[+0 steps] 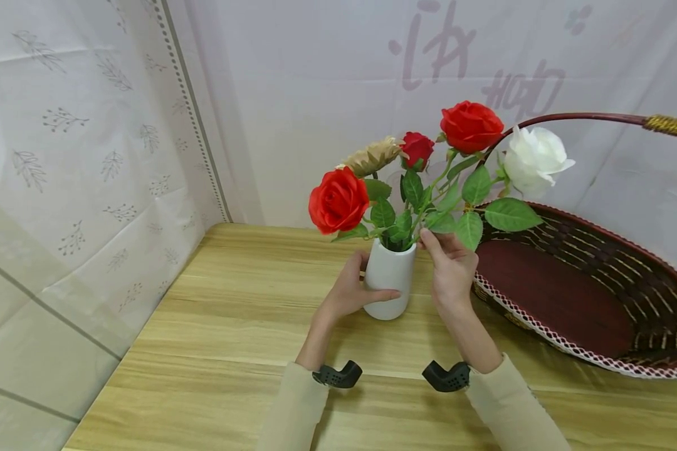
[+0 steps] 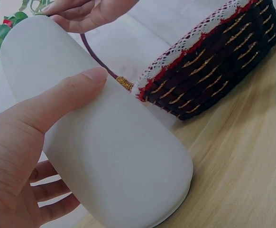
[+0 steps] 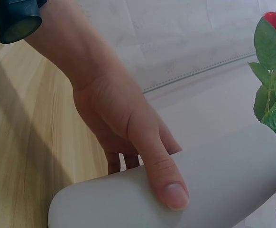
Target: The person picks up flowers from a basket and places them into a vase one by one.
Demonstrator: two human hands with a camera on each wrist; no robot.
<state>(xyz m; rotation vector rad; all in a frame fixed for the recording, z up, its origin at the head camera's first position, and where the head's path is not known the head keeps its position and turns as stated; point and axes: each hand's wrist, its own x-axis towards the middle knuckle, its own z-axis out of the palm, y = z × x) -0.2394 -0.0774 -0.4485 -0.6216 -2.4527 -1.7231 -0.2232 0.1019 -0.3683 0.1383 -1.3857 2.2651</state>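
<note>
A white vase [image 1: 389, 282] stands upright on the wooden table. My left hand [image 1: 350, 289] grips its side, thumb across the front and fingers behind. At the vase's right rim, my right hand [image 1: 450, 266] pinches a flower stem between thumb and fingers; which flower it belongs to is hard to tell. From the vase's mouth rise a red rose [image 1: 338, 200] leaning left, a smaller red rose [image 1: 417, 150], a large red rose [image 1: 471, 127], a white rose [image 1: 535, 161] leaning right, and a beige dried-looking flower head [image 1: 372, 156]. Green leaves [image 1: 382, 213] crowd around the rim.
A dark woven basket [image 1: 553, 338] with white-and-red lace trim stands at the right, its arched handle [image 1: 581, 116] wrapped in gold. Some leaves overlap it in the head view. Patterned pale curtains [image 1: 90, 156] hang at the left and behind the table [image 1: 220, 351].
</note>
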